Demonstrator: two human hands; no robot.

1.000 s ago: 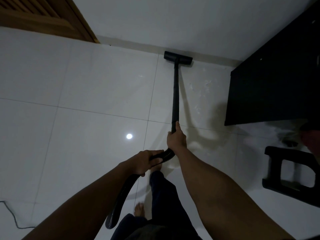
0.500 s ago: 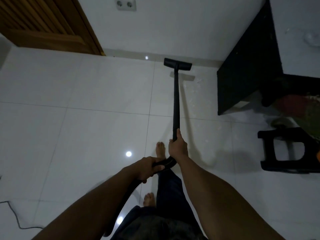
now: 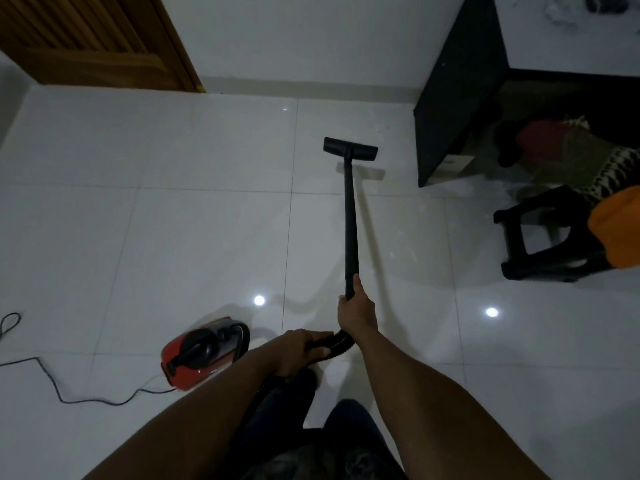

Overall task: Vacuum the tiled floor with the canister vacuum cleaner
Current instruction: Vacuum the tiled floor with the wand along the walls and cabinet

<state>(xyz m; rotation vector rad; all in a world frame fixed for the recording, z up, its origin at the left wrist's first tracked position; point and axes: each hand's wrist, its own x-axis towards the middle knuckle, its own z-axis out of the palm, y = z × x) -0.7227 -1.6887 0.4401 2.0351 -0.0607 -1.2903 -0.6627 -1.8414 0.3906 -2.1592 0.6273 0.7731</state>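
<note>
A person is standing on a glossy white tiled floor (image 3: 194,237), gripping a black vacuum wand (image 3: 350,216) and looking down along both bare forearms. The right hand (image 3: 356,311) is wrapping tightly around the lower end of the wand, thumb lying along the tube. The left hand (image 3: 301,351) is closing around the ribbed black hose (image 3: 341,342) just behind it, where the hose is curving back toward the body. The wand is reaching forward across the tiles to a flat black floor head (image 3: 350,148), which is sitting on the floor, short of the white wall's skirting and near a dark cabinet (image 3: 450,98) at right. The red-and-black canister vacuum (image 3: 204,355) is resting on the floor just left of the left forearm, its black power cord (image 3: 52,379) snaking away toward the left edge. A black plastic stool (image 3: 540,237) is standing at right, beside an orange cloth (image 3: 620,230). A wooden door (image 3: 93,43) is filling the upper left corner. Ceiling lights are glinting off the tiles.
</note>
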